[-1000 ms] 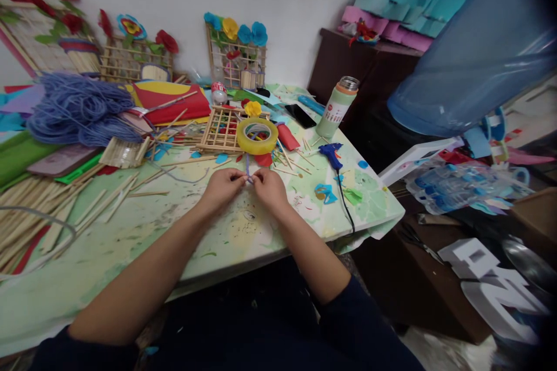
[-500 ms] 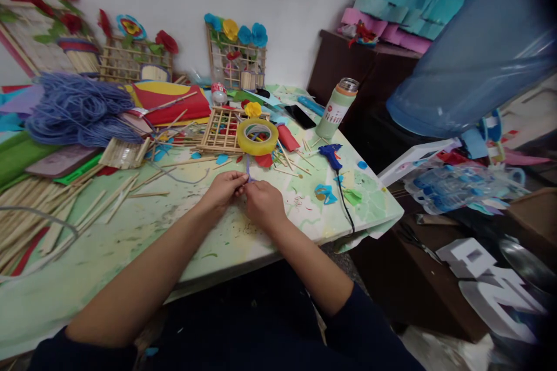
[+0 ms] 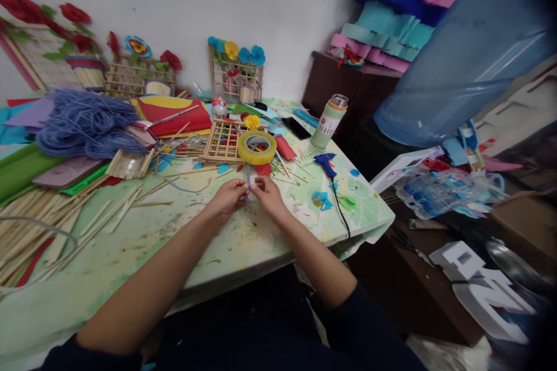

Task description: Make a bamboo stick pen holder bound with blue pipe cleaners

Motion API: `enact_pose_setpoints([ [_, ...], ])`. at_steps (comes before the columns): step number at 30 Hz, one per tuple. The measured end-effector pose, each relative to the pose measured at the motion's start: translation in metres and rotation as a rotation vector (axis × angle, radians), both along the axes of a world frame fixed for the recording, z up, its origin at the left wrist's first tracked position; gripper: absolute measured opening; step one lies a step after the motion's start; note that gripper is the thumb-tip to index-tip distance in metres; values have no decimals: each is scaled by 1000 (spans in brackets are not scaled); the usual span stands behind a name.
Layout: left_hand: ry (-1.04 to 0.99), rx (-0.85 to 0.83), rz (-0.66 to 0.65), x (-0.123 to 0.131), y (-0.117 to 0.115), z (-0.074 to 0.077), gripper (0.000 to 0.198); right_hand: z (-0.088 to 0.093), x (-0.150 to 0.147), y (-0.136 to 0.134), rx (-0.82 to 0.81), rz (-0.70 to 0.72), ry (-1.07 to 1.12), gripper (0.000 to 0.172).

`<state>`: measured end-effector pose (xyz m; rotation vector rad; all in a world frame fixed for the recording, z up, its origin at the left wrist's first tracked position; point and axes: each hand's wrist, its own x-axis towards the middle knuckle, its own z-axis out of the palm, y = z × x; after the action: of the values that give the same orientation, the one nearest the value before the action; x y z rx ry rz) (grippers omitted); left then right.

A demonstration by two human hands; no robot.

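Observation:
A thin purple cord [image 3: 248, 176] runs from beneath a roll of clear yellowish tape [image 3: 257, 148] down to my hands, above the front part of the table. My left hand [image 3: 231, 196] pinches the cord between thumb and fingers. Close against it, my right hand [image 3: 268, 196] has its thumb and fingertips at the same cord; its fingers are slightly blurred. Behind the tape roll lies a small lattice of wooden sticks [image 3: 223, 142] with a yellow paper flower [image 3: 252, 122] at its top edge.
A blue glue gun [image 3: 325, 164] with a black cable lies to the right, near a green bottle [image 3: 331, 122] and a phone [image 3: 296, 127]. On the left are a heap of blue-purple cord [image 3: 87, 122] and many wooden sticks [image 3: 30, 232]. A large blue water jug [image 3: 456, 64] stands at right.
My right hand has shifted slightly right and its fingers have loosened from a tighter fist. My left hand stays at the cord. The whole view has tilted up a little.

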<state>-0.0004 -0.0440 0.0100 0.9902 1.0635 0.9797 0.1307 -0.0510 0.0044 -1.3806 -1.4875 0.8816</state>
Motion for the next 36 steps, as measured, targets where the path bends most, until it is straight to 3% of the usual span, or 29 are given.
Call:
enact_pose_setpoints([
  [3, 59, 56, 5, -2, 2, 0, 30, 3, 1, 13, -265, 192, 212, 7],
  [7, 168, 144, 7, -8, 7, -1, 25, 6, 7, 17, -353, 322, 243, 11],
  [13, 398, 297, 7, -15, 10, 3, 14, -5, 5, 20, -213, 170, 43, 13],
  [28, 815, 534, -87, -21, 6, 12, 16, -9, -5, 13, -31, 40, -156, 13],
  [36, 1252, 569, -93, -22, -2, 23, 28, -8, -6, 8, 9, -7, -203, 15],
])
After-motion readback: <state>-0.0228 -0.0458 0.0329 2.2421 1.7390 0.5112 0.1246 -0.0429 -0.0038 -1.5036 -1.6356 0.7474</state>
